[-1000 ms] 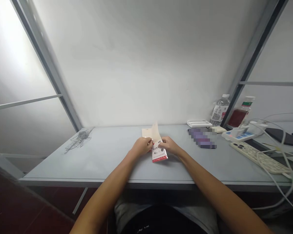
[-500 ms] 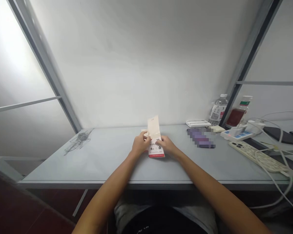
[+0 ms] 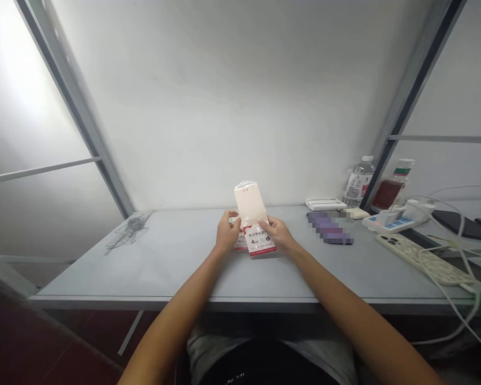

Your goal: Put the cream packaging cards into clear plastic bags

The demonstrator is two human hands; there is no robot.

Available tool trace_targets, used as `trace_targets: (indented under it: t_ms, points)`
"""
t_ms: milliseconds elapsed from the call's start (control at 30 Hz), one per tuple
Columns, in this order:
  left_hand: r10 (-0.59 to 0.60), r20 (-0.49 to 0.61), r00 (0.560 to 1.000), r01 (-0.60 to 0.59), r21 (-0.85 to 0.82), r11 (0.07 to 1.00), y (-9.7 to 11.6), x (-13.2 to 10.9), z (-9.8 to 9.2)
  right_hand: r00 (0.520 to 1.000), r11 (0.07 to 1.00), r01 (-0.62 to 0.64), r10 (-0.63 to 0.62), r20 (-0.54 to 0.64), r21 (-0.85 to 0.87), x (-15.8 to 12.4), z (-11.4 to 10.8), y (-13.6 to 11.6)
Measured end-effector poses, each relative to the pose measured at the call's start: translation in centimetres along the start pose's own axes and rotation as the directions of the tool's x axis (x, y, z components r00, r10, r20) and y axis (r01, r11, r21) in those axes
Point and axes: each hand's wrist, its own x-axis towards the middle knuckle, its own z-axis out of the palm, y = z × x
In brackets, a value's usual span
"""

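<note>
A flat cream card packet in clear plastic, with a white and red printed label at its lower end, is tilted up above the desk. My right hand grips its right edge, thumb on the front and fingers behind. A second packet with a similar red-edged label shows partly behind the first, at its lower left. My left hand has its fingers curled around the left side of this rear packet, which is mostly hidden by the hand and the front packet.
On the right of the grey desk lie a purple blurred-out item, a white box-like device, a patterned phone case and a power strip with cables. Two bottles, one clear and one reddish, stand behind them.
The front packet has shifted right and tilted, its top leaning left and its plain face turned more toward me. More of the rear packet's label now shows beside my left hand.
</note>
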Motion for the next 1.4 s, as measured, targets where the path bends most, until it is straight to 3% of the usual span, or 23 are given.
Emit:
trace_targets:
  t_ms: [100, 200, 433, 800, 1400]
  points:
    - [-0.021, 0.075, 0.997, 0.03, -0.13, 0.991, -0.15, 0.2, 0.09, 0.999, 0.997, 0.038, -0.039, 0.019, 0.067, 0.14, -0.15, 0.13]
    - [0.034, 0.15, 0.988, 0.002, -0.231, 0.973, -0.38, 0.3, 0.22, 0.997, 0.992, 0.066, -0.07, 0.026, 0.111, 0.15, -0.17, 0.09]
    - [0.034, 0.193, 0.981, 0.036, -0.352, 0.935, -0.41, 0.33, 0.26, 0.998, 0.987, 0.048, -0.052, 0.018, 0.155, -0.06, 0.04, -0.38]
    - [0.025, 0.279, 0.96, 0.103, -0.435, 0.895, -0.27, 0.32, 0.0, 0.998, 0.981, 0.048, -0.053, 0.02, 0.187, 0.01, -0.15, -0.22]
    - [0.012, 0.28, 0.96, 0.115, -0.432, 0.895, -0.07, 0.24, -0.08, 0.998, 0.987, 0.054, -0.058, 0.023, 0.154, 0.05, -0.23, -0.09]
